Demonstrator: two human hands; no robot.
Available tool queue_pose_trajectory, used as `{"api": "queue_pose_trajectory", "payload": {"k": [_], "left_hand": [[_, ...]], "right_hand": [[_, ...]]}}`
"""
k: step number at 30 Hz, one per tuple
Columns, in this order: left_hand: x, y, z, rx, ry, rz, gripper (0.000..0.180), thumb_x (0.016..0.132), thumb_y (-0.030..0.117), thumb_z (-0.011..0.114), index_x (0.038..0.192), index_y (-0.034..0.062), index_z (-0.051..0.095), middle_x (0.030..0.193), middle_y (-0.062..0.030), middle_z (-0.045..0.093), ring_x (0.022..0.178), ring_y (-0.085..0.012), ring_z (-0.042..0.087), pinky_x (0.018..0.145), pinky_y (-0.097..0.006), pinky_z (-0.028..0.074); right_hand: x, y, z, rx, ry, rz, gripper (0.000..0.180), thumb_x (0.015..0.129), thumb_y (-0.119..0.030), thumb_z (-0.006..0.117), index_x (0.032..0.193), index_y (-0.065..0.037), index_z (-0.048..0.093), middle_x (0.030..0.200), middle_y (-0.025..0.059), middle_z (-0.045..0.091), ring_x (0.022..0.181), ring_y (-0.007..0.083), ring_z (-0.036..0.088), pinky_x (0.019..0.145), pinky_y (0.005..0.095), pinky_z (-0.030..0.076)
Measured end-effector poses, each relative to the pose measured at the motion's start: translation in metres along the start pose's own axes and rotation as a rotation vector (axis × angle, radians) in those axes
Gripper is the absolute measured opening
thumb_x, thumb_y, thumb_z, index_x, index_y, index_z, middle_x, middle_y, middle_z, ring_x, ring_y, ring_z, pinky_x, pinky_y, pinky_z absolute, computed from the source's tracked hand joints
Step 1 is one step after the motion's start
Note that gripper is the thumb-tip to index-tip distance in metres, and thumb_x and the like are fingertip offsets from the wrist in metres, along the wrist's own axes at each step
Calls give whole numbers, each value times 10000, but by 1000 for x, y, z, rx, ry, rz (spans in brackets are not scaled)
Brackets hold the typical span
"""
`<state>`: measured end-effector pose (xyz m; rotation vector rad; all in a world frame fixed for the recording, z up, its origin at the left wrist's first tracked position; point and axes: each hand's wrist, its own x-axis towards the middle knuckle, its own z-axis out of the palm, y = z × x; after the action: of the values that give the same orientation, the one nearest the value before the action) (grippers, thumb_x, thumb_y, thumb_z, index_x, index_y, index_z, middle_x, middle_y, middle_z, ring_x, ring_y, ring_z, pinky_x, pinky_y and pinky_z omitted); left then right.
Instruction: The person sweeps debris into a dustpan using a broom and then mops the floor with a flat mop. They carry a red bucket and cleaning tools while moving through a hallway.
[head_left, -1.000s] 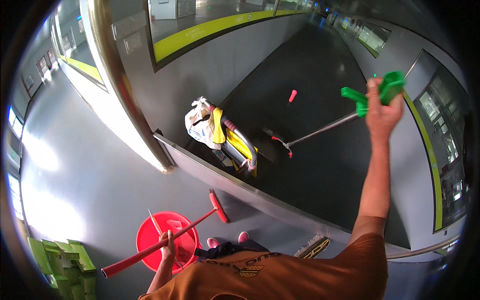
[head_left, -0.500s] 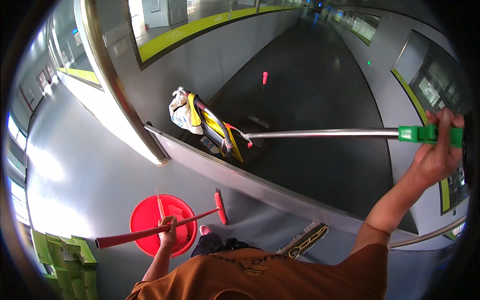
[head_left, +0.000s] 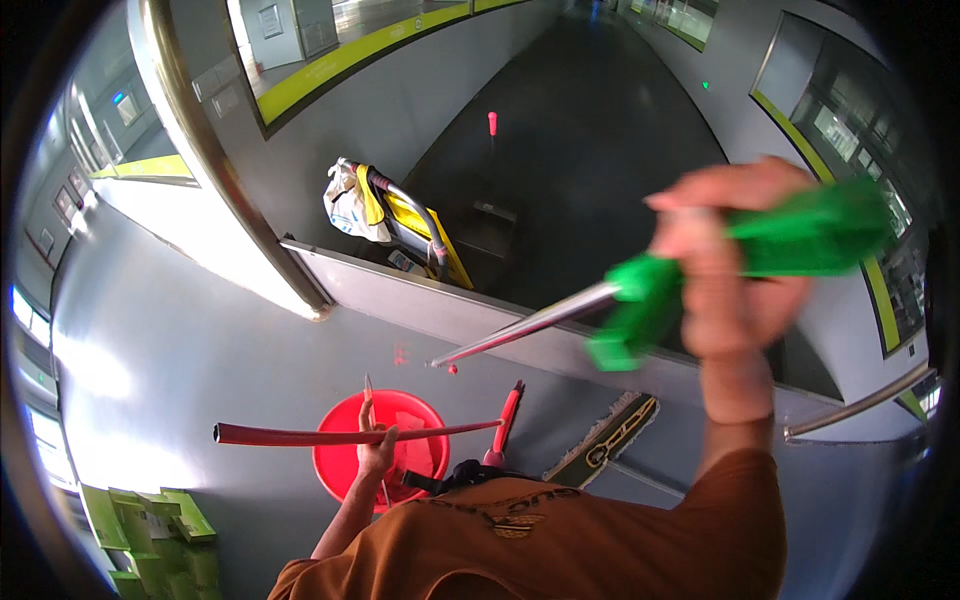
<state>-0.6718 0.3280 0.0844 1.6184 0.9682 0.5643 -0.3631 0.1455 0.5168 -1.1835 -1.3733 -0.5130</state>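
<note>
The right hand (head_left: 735,285) is gripping a green-handled metal pole (head_left: 530,325), slanting down-left toward the left hand (head_left: 376,456), whose fingers are gripping a long red broom (head_left: 300,438) above a round red bucket (head_left: 335,465).

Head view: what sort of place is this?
Probably a corridor in an institutional or industrial building: a long dark floor runs between grey walls, with large windows edged by lime-green bands.
</note>
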Motion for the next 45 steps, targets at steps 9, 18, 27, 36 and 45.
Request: {"api": "queue_pose_trajectory", "payload": {"k": [9, 18, 27, 36, 45], "left_hand": [[-21, -77, 28, 422, -84, 783, 537, 845, 126, 555, 1324, 88, 315, 869, -109, 566, 748, -126, 538, 561, -258, 447], [-97, -5, 44, 8, -270, 97, 454, 844, 127, 553, 1252, 87, 357, 867, -84, 546, 743, -121, 519, 577, -251, 436], [-172, 12, 40, 44, -303, -66, 372, 843, 129, 552, 1180, 87, 399, 865, -58, 525, 738, -116, 499, 593, -243, 425], [-168, 30, 27, 123, -434, -67, 291, 842, 130, 550, 1107, 86, 441, 863, -32, 504, 733, -111, 479, 609, -236, 413], [-120, 1, 50, 68, -715, 32, 210, 841, 132, 549, 1035, 85, 484, 861, -6, 483, 728, -106, 459, 625, -229, 402]], "right_hand": [[-63, -81, 131, 215, -272, -73, 260, 639, -41, 656, 865, -93, 538, 667, 11, 539, 565, 187, 550, 530, 319, 433], [-166, -188, 116, 210, -360, -258, 184, 776, -224, 550, 915, -110, 511, 665, -11, 486, 575, 132, 533, 551, 286, 415], [-214, -167, 52, 209, -334, -156, 137, 777, -208, 545, 834, -89, 509, 595, -9, 484, 558, 142, 544, 493, 306, 393], [-228, -159, 55, 218, -204, -152, 133, 762, -208, 561, 756, -88, 505, 573, -6, 497, 543, 164, 560, 478, 313, 423], [-252, -137, 62, 403, -93, -107, 261, 798, -292, 562, 1014, -146, 564, 1137, 60, 515, 1008, 248, 507, 899, 502, 342]]}}
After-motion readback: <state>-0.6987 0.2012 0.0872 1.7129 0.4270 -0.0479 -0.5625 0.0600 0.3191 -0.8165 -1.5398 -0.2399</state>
